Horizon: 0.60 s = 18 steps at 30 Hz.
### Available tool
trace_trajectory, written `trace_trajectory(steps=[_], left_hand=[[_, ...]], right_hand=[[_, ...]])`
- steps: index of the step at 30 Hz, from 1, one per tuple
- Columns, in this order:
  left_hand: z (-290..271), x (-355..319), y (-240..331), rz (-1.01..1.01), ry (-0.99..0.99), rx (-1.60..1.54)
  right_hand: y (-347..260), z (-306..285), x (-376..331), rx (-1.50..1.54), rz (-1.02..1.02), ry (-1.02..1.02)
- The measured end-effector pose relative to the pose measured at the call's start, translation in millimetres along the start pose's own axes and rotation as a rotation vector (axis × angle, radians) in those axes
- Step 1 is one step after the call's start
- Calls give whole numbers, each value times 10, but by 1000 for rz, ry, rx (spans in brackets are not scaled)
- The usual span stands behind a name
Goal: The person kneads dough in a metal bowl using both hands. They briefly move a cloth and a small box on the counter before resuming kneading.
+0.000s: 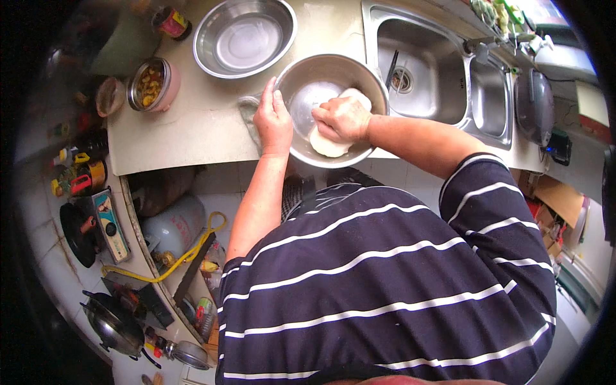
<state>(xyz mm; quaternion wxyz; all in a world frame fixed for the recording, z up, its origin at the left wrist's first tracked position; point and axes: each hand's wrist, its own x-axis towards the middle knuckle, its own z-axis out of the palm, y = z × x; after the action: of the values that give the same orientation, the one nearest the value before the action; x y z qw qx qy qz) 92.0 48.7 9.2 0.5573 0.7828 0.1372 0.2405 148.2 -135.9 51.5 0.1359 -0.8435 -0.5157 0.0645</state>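
Observation:
A steel mixing bowl [359, 74] stands on the pale counter, just left of the sink. Inside it lies a lump of white dough [327, 144]. My right hand [343, 119] is a fist pressed down into the dough. My left hand [273, 119] grips the bowl's left rim, fingers over the edge, with a grey cloth [249, 115] under and beside it.
A second, empty steel bowl [244, 38] sits behind. A pink pot of chopped food [153, 83] and a jar [170, 22] stand at the left. A double steel sink [443, 70] lies to the right. A gas cylinder [173, 224] with yellow hose, pans and bottles fill the lower left.

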Motion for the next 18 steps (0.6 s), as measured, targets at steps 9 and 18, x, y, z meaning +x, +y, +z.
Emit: trace_trajectory(steps=[9,18], left_hand=[[9,43,-60,21,-9,-7],[24,38,-58,-4,-20,-8]], right_hand=[[286,109,843,267,462,-136],[-159,-371,-47,-286,-43,-249]])
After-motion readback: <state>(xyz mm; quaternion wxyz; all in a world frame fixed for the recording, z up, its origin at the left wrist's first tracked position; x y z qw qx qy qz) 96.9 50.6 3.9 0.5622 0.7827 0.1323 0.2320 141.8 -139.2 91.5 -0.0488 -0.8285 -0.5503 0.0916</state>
